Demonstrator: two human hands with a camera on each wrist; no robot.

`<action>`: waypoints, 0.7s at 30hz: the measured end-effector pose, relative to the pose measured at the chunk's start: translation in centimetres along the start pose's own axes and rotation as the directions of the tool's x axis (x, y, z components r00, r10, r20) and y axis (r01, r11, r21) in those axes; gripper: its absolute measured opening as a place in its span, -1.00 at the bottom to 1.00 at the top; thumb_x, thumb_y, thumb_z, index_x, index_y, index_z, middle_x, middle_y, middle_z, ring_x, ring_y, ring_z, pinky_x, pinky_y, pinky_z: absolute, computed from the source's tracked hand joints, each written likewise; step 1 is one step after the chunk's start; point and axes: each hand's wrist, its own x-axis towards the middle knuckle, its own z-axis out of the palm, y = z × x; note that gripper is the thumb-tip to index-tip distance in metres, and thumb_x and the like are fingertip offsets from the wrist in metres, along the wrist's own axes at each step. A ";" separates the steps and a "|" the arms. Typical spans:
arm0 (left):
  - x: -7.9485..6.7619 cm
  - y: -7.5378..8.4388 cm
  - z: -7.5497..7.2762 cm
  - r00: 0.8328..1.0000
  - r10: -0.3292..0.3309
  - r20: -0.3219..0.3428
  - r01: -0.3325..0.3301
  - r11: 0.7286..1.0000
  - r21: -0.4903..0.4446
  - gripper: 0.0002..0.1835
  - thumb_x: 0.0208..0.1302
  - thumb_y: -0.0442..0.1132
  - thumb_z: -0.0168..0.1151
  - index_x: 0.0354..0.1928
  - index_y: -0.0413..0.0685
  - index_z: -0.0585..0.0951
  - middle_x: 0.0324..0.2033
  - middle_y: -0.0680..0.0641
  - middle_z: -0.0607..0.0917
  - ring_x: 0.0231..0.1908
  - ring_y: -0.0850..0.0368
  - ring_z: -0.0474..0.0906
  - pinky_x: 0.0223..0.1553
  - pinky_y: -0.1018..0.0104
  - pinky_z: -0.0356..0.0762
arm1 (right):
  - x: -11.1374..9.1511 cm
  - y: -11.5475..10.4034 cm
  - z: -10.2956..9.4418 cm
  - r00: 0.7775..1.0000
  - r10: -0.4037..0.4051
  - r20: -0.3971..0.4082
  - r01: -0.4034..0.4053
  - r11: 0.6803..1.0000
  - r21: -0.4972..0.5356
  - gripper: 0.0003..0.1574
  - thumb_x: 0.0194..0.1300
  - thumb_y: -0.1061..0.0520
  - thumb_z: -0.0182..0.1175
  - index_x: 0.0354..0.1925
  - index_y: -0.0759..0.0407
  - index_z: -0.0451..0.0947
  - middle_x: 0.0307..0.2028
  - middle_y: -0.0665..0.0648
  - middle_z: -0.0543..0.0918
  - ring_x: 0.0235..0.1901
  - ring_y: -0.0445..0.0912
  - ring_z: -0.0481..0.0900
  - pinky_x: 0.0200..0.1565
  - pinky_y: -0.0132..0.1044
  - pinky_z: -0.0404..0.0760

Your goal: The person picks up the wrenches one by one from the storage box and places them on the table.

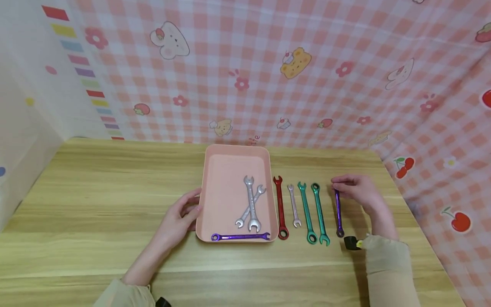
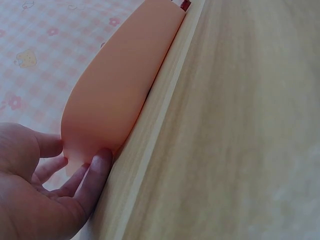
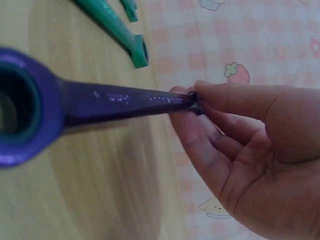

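Observation:
My right hand [image 1: 354, 189] pinches the far end of a purple combination wrench [image 1: 338, 209] between thumb and fingers. Its ring end [image 3: 17, 107] looms large in the right wrist view, towards the camera. At the left side of a pink tray [image 1: 226, 187], my left hand [image 1: 180, 219] holds the edge, the thumb at the rim and the fingers against the outer wall [image 2: 120, 75]. Inside the tray two silver open-end wrenches lie crossed, one [image 1: 251, 200] over the other [image 1: 244, 215]. Another purple wrench [image 1: 241, 236] lies along the near wall.
Between tray and right hand, a red wrench [image 1: 280, 204], a small silver wrench [image 1: 294, 204] and two green wrenches, one [image 1: 307, 209] left of the other [image 1: 320, 213], lie side by side on the wooden table [image 1: 115, 192]. A checked cloth [image 1: 230, 64] hangs behind.

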 end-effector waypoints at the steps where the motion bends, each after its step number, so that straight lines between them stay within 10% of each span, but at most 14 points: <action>1: 0.0 0.0 0.0 1.000 -0.002 -0.002 0.002 1.000 0.001 -0.41 0.60 -0.37 0.02 0.60 -0.09 0.27 0.43 -0.39 0.45 0.11 0.07 0.63 -0.17 0.39 0.73 | 0.0 0.0 0.1 1.000 0.000 0.003 0.000 0.999 -0.044 -0.45 0.55 0.18 0.19 0.29 0.58 0.48 -0.06 0.09 0.85 -0.22 -0.47 0.69 -0.11 -0.52 0.73; 6: 0.1 0.1 -0.1 1.000 -0.008 -0.006 0.008 1.000 0.005 -0.42 0.61 -0.37 0.01 0.60 -0.07 0.27 0.43 -0.38 0.45 0.15 0.01 0.62 -0.16 0.39 0.73 | -0.1 -0.3 0.8 1.000 -0.023 0.012 0.025 0.978 -0.208 -0.52 0.51 0.23 0.22 0.25 0.52 0.54 0.08 0.46 0.74 -0.20 -0.37 0.63 -0.16 -0.55 0.65; 21: 0.0 0.3 0.0 1.000 -0.001 -0.008 0.001 1.000 0.013 -0.42 0.61 -0.38 0.01 0.60 -0.10 0.28 0.42 -0.39 0.46 0.18 -0.03 0.61 -0.18 0.41 0.72 | -0.1 -0.7 2.0 0.998 -0.053 -0.044 0.037 0.950 -0.310 -0.53 0.47 0.27 0.22 0.27 0.44 0.54 0.12 0.47 0.68 0.03 0.13 0.66 -0.13 -0.47 0.58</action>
